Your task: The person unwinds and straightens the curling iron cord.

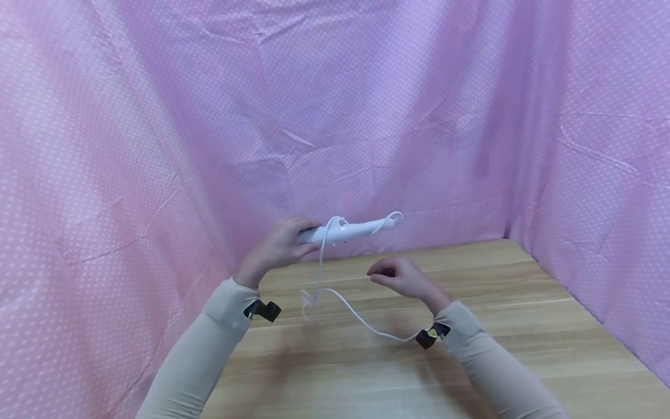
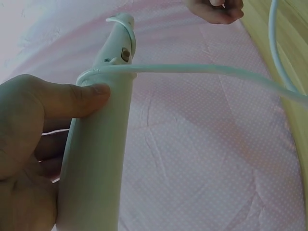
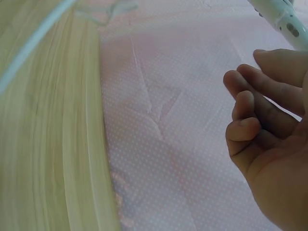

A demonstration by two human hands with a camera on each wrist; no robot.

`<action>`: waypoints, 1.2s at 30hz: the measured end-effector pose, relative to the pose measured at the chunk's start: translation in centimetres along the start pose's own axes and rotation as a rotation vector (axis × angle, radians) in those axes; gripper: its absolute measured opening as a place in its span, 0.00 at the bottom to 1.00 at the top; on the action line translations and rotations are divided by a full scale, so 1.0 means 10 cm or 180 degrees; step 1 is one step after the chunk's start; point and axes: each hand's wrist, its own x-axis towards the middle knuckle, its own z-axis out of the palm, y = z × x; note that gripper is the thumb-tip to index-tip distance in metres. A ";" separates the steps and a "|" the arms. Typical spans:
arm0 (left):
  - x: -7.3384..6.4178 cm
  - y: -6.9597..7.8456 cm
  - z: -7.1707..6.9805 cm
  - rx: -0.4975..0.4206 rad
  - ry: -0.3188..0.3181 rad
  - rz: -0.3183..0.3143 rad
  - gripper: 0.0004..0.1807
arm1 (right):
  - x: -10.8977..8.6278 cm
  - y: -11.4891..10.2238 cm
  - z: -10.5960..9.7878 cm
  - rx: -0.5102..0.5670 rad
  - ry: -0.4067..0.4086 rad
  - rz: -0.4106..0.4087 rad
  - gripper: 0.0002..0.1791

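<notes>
Crosswise, wand (image 1: pixel 356 231) aloft, left hand (image 1: pixel 285 241) gripping one end; long axis points rightward, tilted slightly up. Right hand (image 1: pixel 403 278) nearer free end, apart, fingers loosely curled, holding nothing.

In the left fingers (image 2: pixel 50 147) we see a wand (image 1: pixel 358 231) of smooth, faintly glossy plastic; the cord (image 2: pixel 192 69) looped beside them looks like smooth, flexible plastic. Below the fingers, the surface (image 1: pixel 502 291) has smooth wood grain with a soft sheen. Beyond them we find creased, slightly shiny cloth (image 1: pixel 314 87); back from them, matt fabric sleeves (image 1: pixel 201 355).
</notes>
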 end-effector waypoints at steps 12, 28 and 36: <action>0.09 0.06 -0.04 0.0011 0.0121 -0.0061 0.20 | 0.16 -0.39 0.21 0.0793 0.0253 0.0113 0.12; 0.14 0.10 -0.06 -0.0038 0.0080 -0.0285 0.19 | 0.43 -0.24 0.58 0.1230 0.0324 -0.0067 0.14; 0.16 0.07 -0.05 0.0001 0.0124 -0.0287 0.20 | 0.48 -0.24 0.66 0.1625 0.0410 0.0121 0.13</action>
